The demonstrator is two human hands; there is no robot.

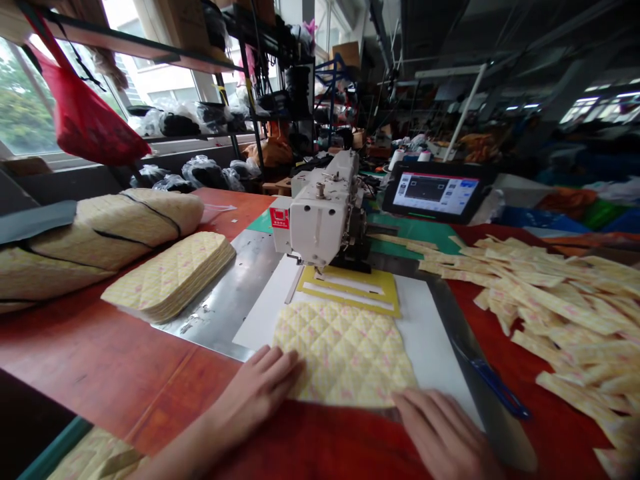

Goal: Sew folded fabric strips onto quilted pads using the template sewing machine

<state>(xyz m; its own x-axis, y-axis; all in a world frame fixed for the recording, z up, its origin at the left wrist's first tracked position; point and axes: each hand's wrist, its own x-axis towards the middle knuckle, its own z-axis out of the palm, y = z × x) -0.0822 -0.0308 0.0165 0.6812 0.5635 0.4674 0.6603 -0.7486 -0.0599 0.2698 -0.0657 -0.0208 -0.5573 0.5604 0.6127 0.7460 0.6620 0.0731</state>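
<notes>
A yellow quilted fabric piece (345, 353) with small pink marks lies in front of the sewing machine (325, 207), its far edge close to a yellow slotted template (350, 290). My left hand (267, 380) has its fingers together on the piece's left edge, with the thumb hidden. At the near right corner my right hand (440, 427) grips the edge under slightly blurred fingers; its thumb is hidden too. Beneath the piece is a white sheet (430, 333). Left of the machine, a stack of cut quilted pieces (170, 277) rests partly on the metal plate (245, 267).
Many pale fabric strips (565, 300) are heaped on the right. Blue-handled scissors or snips (500, 390) lie nearer, beside the plate. A lit control screen (435, 190) stands behind right. A tied fabric bundle (135, 223) sits at left, below a hanging red bag (87, 117).
</notes>
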